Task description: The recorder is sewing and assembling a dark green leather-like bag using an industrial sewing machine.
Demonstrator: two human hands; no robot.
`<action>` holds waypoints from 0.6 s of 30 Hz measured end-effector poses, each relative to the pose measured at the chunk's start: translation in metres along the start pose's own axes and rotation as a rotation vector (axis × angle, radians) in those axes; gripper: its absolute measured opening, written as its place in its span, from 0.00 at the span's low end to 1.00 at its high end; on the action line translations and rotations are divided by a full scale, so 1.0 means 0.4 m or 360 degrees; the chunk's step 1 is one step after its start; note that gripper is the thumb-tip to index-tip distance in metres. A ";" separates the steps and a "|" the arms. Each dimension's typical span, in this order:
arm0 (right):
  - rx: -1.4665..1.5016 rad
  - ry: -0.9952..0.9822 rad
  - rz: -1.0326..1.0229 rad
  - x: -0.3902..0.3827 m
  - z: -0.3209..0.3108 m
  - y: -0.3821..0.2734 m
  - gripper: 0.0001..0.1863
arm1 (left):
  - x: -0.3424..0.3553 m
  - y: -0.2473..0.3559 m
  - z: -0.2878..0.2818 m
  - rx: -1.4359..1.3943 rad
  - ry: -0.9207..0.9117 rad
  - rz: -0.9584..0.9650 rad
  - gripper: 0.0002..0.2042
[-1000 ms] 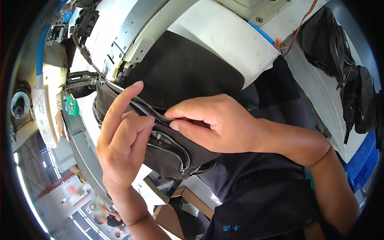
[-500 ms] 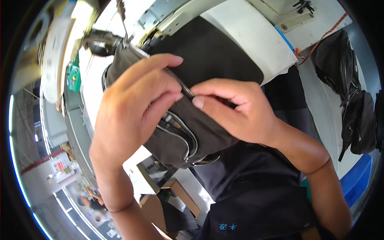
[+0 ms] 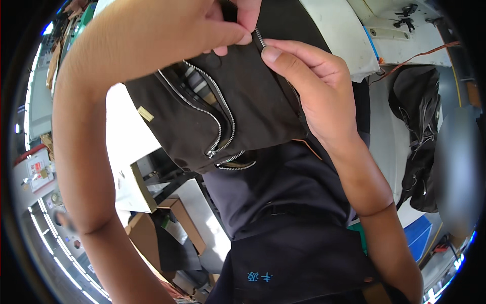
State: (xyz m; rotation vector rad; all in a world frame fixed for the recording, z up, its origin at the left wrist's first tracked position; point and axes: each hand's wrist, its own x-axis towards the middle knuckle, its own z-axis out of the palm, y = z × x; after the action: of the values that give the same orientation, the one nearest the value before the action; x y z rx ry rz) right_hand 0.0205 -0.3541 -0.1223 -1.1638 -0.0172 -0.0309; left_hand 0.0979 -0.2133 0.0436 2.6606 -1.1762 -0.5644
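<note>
A dark brown fabric bag piece (image 3: 253,96) lies across the work surface in front of me, reaching over my lap. Along its upper edge runs a silver-toothed zipper (image 3: 259,36). My right hand (image 3: 316,81) pinches this zipper between thumb and forefinger. Just left of it, at the top of the view, my left hand (image 3: 223,28) is closed with thumb and finger together on the zipper edge; part of it is cut off by the frame. A second zipper (image 3: 230,109) in the bag's face is parted, showing the inside. A third short curved zipper (image 3: 238,166) sits at the near edge.
On the right, more black bags (image 3: 417,137) lie on a pale surface. A white sewing-machine bed (image 3: 349,35) stands at the back right, with an orange cord (image 3: 415,60) nearby. Below left is an open cardboard box (image 3: 185,223). A blue bin (image 3: 419,238) shows at lower right.
My view has shifted, so the bag sits higher and further left. My left hand has moved from above the bag onto the zipper edge. The right hand keeps its pinch.
</note>
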 end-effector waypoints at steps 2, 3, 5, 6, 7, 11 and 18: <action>-0.0006 0.0027 0.0026 0.001 -0.003 0.000 0.12 | 0.006 0.017 0.016 -0.0030 0.0040 -0.0098 0.03; -0.0035 0.0016 0.0039 0.001 -0.007 0.002 0.12 | 0.006 0.020 0.018 -0.0031 0.0056 -0.0188 0.03; 0.0027 -0.0021 0.0080 0.004 -0.011 0.002 0.13 | 0.025 -0.060 -0.011 -0.0633 -0.0222 -0.0196 0.03; 0.0010 -0.0031 0.0083 0.004 -0.008 0.001 0.13 | 0.023 -0.070 -0.002 -0.0589 -0.0179 -0.0117 0.03; -0.0015 -0.0007 0.0052 0.004 -0.003 0.001 0.12 | 0.020 -0.077 0.004 -0.0542 -0.0137 -0.0040 0.03; -0.0582 -0.0059 -0.0061 -0.004 -0.004 -0.017 0.14 | 0.038 -0.034 -0.042 -0.0501 -0.0353 -0.0250 0.04; -0.0504 -0.0014 -0.0300 -0.002 0.003 0.018 0.11 | 0.013 -0.011 -0.015 -0.0202 -0.0186 -0.0168 0.07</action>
State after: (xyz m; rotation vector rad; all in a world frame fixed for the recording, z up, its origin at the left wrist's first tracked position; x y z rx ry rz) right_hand 0.0200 -0.3501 -0.1283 -1.4757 -0.1334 -0.2011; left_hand 0.1066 -0.2142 0.0461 2.6237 -0.9959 -0.7946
